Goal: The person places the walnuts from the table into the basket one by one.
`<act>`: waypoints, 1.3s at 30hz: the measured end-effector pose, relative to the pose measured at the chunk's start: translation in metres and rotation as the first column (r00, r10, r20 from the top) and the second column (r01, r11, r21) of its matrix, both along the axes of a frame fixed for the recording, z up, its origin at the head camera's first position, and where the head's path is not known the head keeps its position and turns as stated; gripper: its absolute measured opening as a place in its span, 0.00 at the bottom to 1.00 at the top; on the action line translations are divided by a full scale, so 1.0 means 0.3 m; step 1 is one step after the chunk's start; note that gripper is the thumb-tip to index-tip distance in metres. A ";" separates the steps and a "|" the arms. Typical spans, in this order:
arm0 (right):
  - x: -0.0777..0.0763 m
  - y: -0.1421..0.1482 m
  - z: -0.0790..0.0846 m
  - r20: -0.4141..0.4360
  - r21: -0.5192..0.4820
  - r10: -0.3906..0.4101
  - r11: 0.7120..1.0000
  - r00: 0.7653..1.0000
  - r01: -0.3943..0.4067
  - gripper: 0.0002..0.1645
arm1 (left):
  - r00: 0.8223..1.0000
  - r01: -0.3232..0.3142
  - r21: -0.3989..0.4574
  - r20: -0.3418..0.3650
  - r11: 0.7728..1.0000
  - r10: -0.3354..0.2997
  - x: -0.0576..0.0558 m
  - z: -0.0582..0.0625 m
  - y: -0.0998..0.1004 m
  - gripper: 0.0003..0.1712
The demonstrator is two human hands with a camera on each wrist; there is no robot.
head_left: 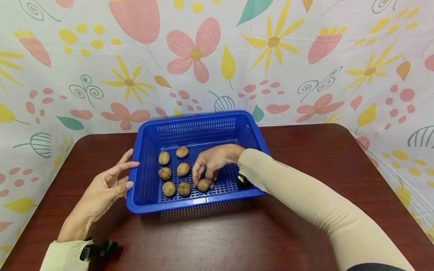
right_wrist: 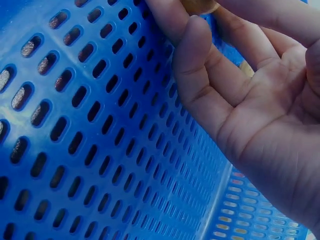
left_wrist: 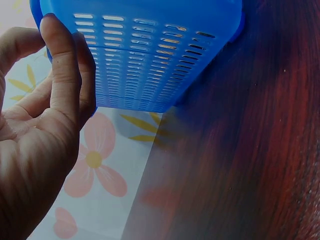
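Observation:
Inside a blue plastic basket with slotted walls, several walnuts lie in rough rows toward the left. My right hand reaches down over the near side and pinches one walnut between its fingertips, low at the basket floor beside the front row. Part of that walnut peeks out between the fingers at the top of the right wrist view. At the basket's left end, my left hand holds the rim, its bent fingers against the outside of the wall.
The basket stands on a dark red-brown wooden table, near its back edge. A white cloth printed with flowers and leaves hangs behind and at both sides. Black wrist straps sit on the sleeves.

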State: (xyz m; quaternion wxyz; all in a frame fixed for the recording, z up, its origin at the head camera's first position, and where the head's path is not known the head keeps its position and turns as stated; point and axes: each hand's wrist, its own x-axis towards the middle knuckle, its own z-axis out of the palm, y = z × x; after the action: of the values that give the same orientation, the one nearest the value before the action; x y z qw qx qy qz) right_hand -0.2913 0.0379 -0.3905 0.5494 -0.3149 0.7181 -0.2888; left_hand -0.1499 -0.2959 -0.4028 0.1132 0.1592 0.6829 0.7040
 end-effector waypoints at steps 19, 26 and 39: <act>-0.013 0.066 0.119 -0.082 -0.100 -0.136 0.987 0.987 0.127 0.24 | 1.000 0.003 -0.012 0.002 1.000 -0.003 0.003 -0.003 -0.004 0.26; 0.030 0.253 0.276 -0.202 -0.298 -0.301 0.925 0.932 0.234 0.23 | 1.000 0.001 -0.024 -0.006 1.000 -0.001 0.001 0.000 0.004 0.26; 0.285 0.713 0.293 -0.342 -0.412 -0.593 0.792 0.729 0.451 0.22 | 1.000 0.004 -0.020 -0.008 1.000 -0.004 0.003 -0.002 0.003 0.26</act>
State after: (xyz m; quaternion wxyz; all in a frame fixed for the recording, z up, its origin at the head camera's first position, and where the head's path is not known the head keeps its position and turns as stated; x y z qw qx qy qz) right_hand -0.2059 0.2519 -0.3027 0.2065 -0.2354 0.8326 -0.4569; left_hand -0.1490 -0.2950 -0.4034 0.1134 0.1621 0.6899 0.6964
